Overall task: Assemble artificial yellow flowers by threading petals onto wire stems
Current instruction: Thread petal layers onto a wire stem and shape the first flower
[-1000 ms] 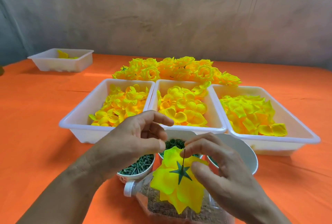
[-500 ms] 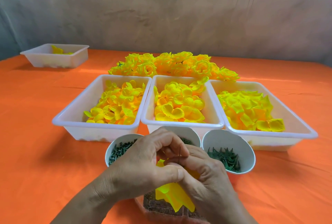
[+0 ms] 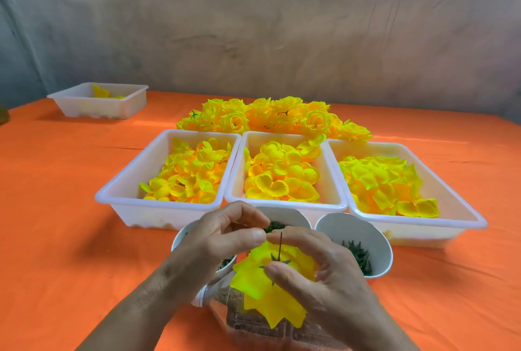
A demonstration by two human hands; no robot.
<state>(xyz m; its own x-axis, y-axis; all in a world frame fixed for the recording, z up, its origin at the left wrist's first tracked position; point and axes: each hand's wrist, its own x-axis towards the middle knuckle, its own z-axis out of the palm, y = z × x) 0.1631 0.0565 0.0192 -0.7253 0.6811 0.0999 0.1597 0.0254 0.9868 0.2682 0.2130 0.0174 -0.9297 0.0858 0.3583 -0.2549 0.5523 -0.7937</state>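
Your right hand (image 3: 324, 274) pinches the petal stack (image 3: 253, 283), its green calyx (image 3: 277, 260) already threaded on the wire stem (image 3: 280, 246), low over the worktop (image 3: 56, 209). Your left hand (image 3: 220, 240) closes its fingertips beside the stem tip; whether they hold anything cannot be told. Finished flowers (image 3: 270, 116) are heaped behind three well-filled petal trays (image 3: 158, 204), so much assembly probably remains.

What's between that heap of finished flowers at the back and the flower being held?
In the head view: the middle tray of loose petals, then a white bowl nearest the flower.
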